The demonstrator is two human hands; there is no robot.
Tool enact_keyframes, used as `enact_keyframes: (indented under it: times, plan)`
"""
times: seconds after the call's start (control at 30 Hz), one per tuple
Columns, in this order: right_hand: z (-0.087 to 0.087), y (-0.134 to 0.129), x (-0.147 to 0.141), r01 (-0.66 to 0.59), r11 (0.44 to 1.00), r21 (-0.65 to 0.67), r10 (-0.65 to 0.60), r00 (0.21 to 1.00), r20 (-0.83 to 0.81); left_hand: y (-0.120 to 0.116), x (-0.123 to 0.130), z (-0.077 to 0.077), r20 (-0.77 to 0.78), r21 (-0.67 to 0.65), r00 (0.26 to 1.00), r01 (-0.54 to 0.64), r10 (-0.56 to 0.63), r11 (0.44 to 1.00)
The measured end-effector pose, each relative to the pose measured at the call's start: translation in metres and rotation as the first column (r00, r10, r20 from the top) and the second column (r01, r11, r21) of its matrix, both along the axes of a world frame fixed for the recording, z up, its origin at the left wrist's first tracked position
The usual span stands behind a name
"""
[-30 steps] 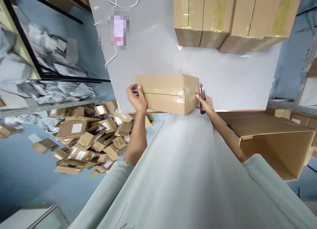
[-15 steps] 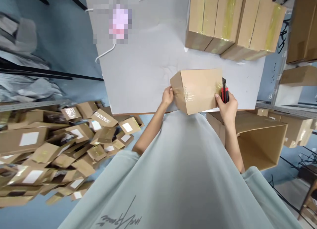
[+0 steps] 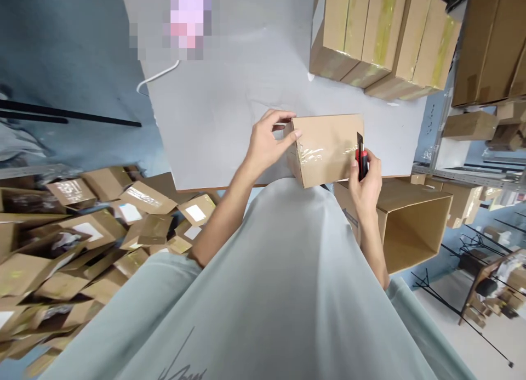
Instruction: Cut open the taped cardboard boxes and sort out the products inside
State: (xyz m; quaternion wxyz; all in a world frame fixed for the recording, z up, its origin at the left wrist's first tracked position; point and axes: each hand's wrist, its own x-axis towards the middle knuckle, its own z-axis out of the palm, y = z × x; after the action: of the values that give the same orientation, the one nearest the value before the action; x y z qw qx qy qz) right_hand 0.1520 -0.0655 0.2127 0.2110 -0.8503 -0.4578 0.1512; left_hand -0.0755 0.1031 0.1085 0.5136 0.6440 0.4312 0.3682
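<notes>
A taped cardboard box rests near the front edge of the table, right before my body. My left hand grips its upper left corner, thumb on the face towards me and fingers reaching behind the edge. In my right hand is a red and black box cutter, held upright with its dark blade pointing away from me. That hand is at the box's right end, the cutter in front of the tape there. Whether the right fingers also press on the box is hidden.
Several large taped cartons stand at the table's back right. An open carton is below the table's right edge. Many opened boxes are heaped at the left. A white cable crosses the table's left side.
My left hand has moved up from the box's lower left side to its upper left corner. The box cutter has shifted slightly left and down, over the box's right end. The view has shifted.
</notes>
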Motion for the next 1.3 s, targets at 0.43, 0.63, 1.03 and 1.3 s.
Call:
enact_keyframes:
  times: [0.43, 0.63, 1.03, 1.3]
  plan:
    - [0.039, 0.020, -0.093, -0.317, 0.886, -0.338, 0.281, 0.948, -0.151, 0.009, -0.002, -0.006, 0.017, -0.008, 0.998, 0.065, -0.064, 0.998]
    - [0.047, 0.025, -0.101, -0.299, 0.855, -0.425, 0.276, 0.954, -0.118, 0.007, 0.003, -0.009, 0.013, 0.002, 0.999, 0.043, -0.043, 0.999]
    - [0.060, 0.053, -0.147, -0.169, 0.681, -0.712, 0.318, 0.945, 0.080, 0.006, 0.003, -0.006, 0.010, -0.020, 1.000, 0.029, -0.029, 0.999]
    - [0.074, 0.048, -0.149, -0.170, 0.621, -0.766, 0.345, 0.936, 0.072, -0.002, 0.002, 0.002, -0.016, -0.022, 1.000, 0.002, -0.002, 1.000]
